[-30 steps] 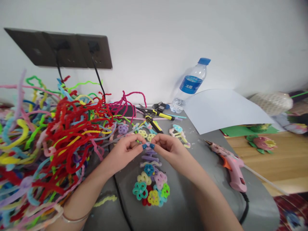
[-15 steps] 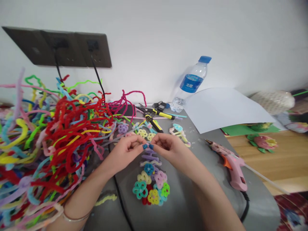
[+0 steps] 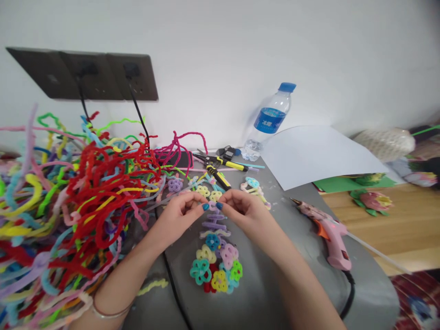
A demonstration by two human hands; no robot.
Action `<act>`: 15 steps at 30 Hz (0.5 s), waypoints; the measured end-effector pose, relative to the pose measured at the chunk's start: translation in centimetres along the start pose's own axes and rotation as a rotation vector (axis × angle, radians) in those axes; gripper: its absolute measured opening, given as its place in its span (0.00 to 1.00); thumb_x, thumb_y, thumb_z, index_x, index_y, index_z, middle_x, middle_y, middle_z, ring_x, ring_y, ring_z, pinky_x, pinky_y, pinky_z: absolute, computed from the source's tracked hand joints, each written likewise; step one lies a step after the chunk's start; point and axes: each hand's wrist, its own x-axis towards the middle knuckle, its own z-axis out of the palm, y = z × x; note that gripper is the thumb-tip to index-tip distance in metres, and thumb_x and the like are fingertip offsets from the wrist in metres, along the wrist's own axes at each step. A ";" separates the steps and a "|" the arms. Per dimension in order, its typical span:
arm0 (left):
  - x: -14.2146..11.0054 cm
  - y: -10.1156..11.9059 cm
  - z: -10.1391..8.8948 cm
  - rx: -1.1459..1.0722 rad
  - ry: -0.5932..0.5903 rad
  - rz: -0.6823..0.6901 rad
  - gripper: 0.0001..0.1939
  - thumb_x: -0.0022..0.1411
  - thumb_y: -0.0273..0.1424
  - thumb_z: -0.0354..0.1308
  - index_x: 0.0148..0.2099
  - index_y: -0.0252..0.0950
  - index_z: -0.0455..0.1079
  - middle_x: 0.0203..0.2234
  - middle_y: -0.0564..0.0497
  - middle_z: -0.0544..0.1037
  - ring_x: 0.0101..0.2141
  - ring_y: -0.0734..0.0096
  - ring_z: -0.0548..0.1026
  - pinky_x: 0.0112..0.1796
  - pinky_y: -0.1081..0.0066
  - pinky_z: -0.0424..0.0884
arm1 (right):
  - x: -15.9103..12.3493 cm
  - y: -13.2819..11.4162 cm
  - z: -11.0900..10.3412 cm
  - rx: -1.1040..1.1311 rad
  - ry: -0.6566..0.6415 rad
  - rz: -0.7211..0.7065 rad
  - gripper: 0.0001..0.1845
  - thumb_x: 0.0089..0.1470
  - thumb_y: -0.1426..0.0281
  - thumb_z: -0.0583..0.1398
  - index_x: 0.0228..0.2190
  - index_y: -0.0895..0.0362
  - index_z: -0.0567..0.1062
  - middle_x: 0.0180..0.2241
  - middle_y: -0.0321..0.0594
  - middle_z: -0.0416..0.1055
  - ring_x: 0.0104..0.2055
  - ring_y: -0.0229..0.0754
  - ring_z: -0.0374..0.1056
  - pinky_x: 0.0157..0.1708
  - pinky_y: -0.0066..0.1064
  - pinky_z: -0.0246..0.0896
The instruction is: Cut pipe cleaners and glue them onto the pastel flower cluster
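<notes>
Both of my hands meet at the far end of a pipe-cleaner flower piece lying on the grey table. My left hand and my right hand each pinch, thumb against fingers, a small pale pink-lilac pipe-cleaner loop. Whether this loop joins the purple rungs just below it, I cannot tell. Nearer to me, the rungs lead to a ring of pipe-cleaner flowers in yellow, teal, pink, green and red. Pale yellow flowers lie beyond my fingertips.
A tangled heap of pipe cleaners fills the left side. Black-and-yellow pliers lie behind my hands. At right are a pink glue gun and white paper; a water bottle leans on the wall. A black cable crosses the table.
My thumbs have parted slightly, so the pink-lilac loop between them shows more clearly. The view has shifted a little; the flower ring stays in place.
</notes>
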 end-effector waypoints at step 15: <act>-0.2 0.4 0.6 -0.063 -0.018 0.075 0.09 0.61 0.37 0.63 0.36 0.36 0.74 0.27 0.55 0.69 0.27 0.74 0.65 0.27 0.73 0.60 | -1.2 0.4 0.6 0.084 0.092 -0.153 0.03 0.56 0.68 0.60 0.32 0.54 0.73 0.24 0.35 0.74 0.27 0.39 0.74 0.29 0.29 0.68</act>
